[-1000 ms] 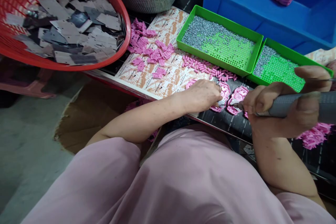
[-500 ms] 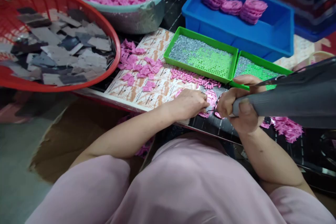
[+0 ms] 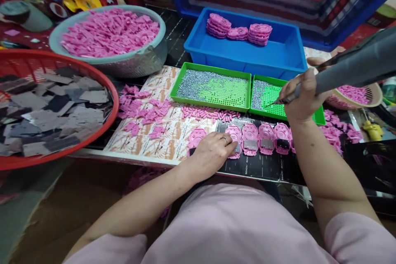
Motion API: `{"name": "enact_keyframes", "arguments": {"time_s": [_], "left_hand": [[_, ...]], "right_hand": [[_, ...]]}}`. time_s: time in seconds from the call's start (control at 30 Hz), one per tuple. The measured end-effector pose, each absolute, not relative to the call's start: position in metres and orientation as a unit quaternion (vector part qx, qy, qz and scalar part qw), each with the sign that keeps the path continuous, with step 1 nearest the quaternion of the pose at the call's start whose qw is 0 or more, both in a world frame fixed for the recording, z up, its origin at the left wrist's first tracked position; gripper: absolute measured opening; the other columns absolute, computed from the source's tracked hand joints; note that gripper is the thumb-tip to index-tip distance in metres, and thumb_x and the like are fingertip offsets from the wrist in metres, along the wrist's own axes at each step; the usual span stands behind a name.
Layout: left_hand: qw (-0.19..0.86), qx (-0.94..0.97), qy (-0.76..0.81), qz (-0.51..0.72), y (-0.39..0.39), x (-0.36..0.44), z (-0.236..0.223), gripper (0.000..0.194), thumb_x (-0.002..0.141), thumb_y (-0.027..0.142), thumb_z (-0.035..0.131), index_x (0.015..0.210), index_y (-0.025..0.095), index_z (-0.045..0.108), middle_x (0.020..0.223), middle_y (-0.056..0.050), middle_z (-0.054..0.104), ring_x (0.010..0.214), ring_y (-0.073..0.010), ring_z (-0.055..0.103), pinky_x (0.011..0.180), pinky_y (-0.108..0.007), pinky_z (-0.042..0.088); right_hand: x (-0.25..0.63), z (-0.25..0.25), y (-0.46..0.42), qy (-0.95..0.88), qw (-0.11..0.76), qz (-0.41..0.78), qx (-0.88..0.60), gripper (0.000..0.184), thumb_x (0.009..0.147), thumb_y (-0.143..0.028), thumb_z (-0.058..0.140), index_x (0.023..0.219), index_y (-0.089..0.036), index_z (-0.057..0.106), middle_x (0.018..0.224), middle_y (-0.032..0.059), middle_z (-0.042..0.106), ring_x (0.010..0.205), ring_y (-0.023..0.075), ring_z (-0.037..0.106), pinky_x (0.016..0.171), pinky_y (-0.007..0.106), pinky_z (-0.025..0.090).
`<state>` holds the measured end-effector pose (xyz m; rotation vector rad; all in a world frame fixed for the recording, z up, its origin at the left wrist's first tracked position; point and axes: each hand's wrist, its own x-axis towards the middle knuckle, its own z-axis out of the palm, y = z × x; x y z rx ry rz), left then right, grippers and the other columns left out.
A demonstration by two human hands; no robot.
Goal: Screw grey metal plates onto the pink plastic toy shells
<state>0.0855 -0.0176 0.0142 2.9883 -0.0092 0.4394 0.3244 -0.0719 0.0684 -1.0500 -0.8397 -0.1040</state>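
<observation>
My right hand (image 3: 301,95) is wrapped around a grey electric screwdriver (image 3: 349,64). The driver's thin tip reaches down into the smaller green tray (image 3: 287,113), among small metal screws (image 3: 259,93). On the bench, my left hand (image 3: 215,150) has bent fingers pressed on a pink plastic casing (image 3: 234,134) in a row. Beside it lie several similar casings, including one with a grey plate (image 3: 266,143) and another with a black plate (image 3: 282,146). Another pink casing (image 3: 198,134) is partly covered by the left hand.
Behind the row stands a larger green tray (image 3: 213,105) of screws, then a blue bin (image 3: 244,60) with stacked pink casings. A red basket (image 3: 113,119) of grey plates and a pale basin (image 3: 148,60) of pink parts are at left. Small pink pieces (image 3: 210,113) lie between.
My right hand has lifted the screwdriver away from the casing beside my left hand and moved its tip to the smaller screw tray. The camera view has shifted, uncovering the casing row.
</observation>
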Motion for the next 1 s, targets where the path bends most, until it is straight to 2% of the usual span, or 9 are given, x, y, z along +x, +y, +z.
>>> {"name": "enact_keyframes", "arguments": {"time_s": [0.2, 0.37, 0.47, 0.57, 0.73, 0.83, 1.0], "left_hand": [[0.103, 0.982, 0.01, 0.16, -0.011, 0.085, 0.023, 0.025, 0.094, 0.036, 0.053, 0.103, 0.017, 0.067, 0.101, -0.007, 0.069, 0.102, -0.0216, 0.061, 0.088, -0.036, 0.049], [0.099, 0.978, 0.033, 0.18, 0.005, 0.097, 0.037, 0.019, 0.094, 0.025, 0.052, 0.098, 0.018, 0.069, 0.093, -0.004, 0.068, 0.083, -0.0155, 0.061, 0.077, -0.028, 0.049], [0.081, 0.984, 0.034, 0.154, 0.017, 0.127, 0.046, 0.021, 0.093, 0.023, 0.051, 0.095, 0.019, 0.071, 0.089, -0.004, 0.068, 0.081, -0.0164, 0.06, 0.069, -0.028, 0.046], [0.075, 0.99, 0.057, 0.107, 0.024, 0.172, 0.054, 0.026, 0.096, 0.029, 0.047, 0.094, 0.021, 0.073, 0.091, -0.004, 0.069, 0.083, -0.0184, 0.059, 0.064, -0.028, 0.041], [0.097, 0.992, 0.042, 0.075, 0.016, 0.241, 0.051, 0.023, 0.091, 0.037, 0.057, 0.101, 0.021, 0.071, 0.102, -0.006, 0.067, 0.097, -0.0217, 0.058, 0.076, -0.031, 0.041], [0.115, 0.991, 0.048, 0.055, 0.006, 0.265, 0.046, 0.025, 0.089, 0.04, 0.06, 0.099, 0.021, 0.072, 0.099, -0.008, 0.068, 0.096, -0.0226, 0.059, 0.076, -0.032, 0.042], [0.116, 0.991, 0.061, 0.026, 0.003, 0.282, 0.043, 0.021, 0.089, 0.034, 0.059, 0.092, 0.019, 0.074, 0.094, -0.008, 0.07, 0.09, -0.0219, 0.061, 0.075, -0.033, 0.043]], "right_hand": [[0.325, 0.059, -0.067, -0.401, 0.775, -0.014, -0.489, 0.024, 0.081, -0.045, 0.062, 0.096, -0.028, 0.054, 0.039, -0.0119, 0.043, 0.028, 0.0105, 0.038, 0.03, 0.027, 0.029], [0.332, 0.074, -0.08, -0.379, 0.771, -0.012, -0.511, 0.012, 0.084, -0.037, 0.059, 0.094, -0.033, 0.054, 0.041, -0.01, 0.043, 0.032, 0.0094, 0.037, 0.034, 0.029, 0.03], [0.335, 0.082, -0.085, -0.35, 0.795, -0.04, -0.493, 0.01, 0.083, -0.034, 0.059, 0.09, -0.028, 0.055, 0.042, -0.0087, 0.041, 0.032, 0.0091, 0.037, 0.033, 0.029, 0.029], [0.338, 0.082, -0.085, -0.351, 0.809, -0.066, -0.467, 0.015, 0.084, -0.037, 0.056, 0.091, -0.023, 0.055, 0.041, -0.0097, 0.04, 0.031, 0.0086, 0.036, 0.031, 0.026, 0.029], [0.34, 0.083, -0.084, -0.348, 0.821, -0.086, -0.444, 0.017, 0.087, -0.033, 0.049, 0.095, -0.019, 0.052, 0.041, -0.012, 0.04, 0.029, 0.008, 0.036, 0.03, 0.023, 0.031], [0.341, 0.087, -0.086, -0.34, 0.824, -0.091, -0.444, 0.017, 0.086, -0.031, 0.047, 0.095, -0.016, 0.049, 0.04, -0.0134, 0.039, 0.027, 0.0073, 0.035, 0.028, 0.022, 0.031], [0.347, 0.089, -0.094, -0.329, 0.82, -0.113, -0.455, 0.018, 0.086, -0.032, 0.044, 0.097, -0.017, 0.047, 0.039, -0.0147, 0.039, 0.027, 0.0063, 0.034, 0.029, 0.02, 0.032]]}}
